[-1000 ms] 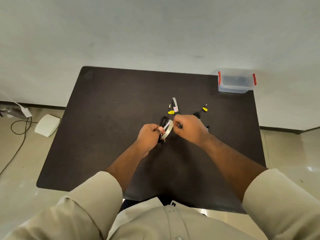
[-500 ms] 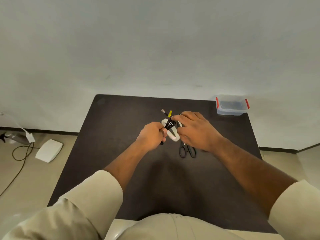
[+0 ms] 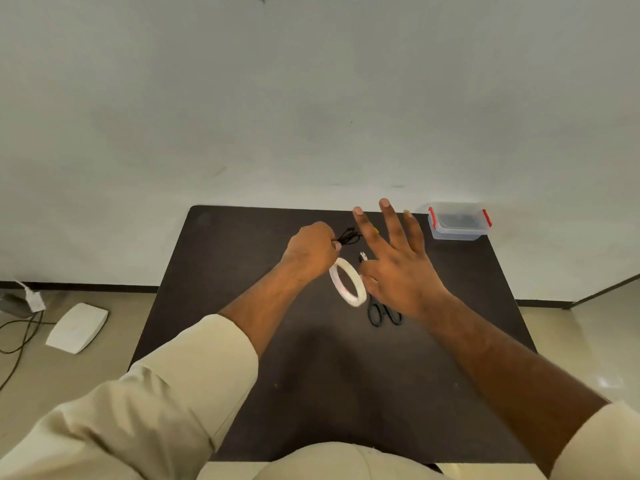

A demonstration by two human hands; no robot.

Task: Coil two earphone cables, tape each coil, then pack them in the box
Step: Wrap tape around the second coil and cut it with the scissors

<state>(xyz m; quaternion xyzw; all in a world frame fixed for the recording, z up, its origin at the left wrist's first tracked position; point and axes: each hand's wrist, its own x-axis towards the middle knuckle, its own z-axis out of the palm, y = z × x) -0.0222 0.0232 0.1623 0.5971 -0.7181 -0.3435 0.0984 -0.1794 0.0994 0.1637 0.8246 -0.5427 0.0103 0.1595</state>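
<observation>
My left hand (image 3: 311, 252) grips a black earphone cable coil (image 3: 348, 236) above the dark table (image 3: 242, 306). A white tape roll (image 3: 347, 280) hangs tilted just below that hand, between both hands; whether a strip joins it to the coil I cannot tell. My right hand (image 3: 394, 265) is spread with straight fingers beside the roll and holds nothing. A small yellow tag (image 3: 376, 231) shows behind its fingers. The clear box (image 3: 459, 221) with red latches stands at the table's far right corner.
Black-handled scissors (image 3: 382, 308) lie on the table, partly under my right hand. A white wall runs behind the table. On the floor to the left are a white flat device (image 3: 78, 327) and dark cables (image 3: 17, 337).
My right hand let go and spread its fingers wide. The tape roll dropped lower, below my left hand. My left hand keeps the coil and moved slightly away from me.
</observation>
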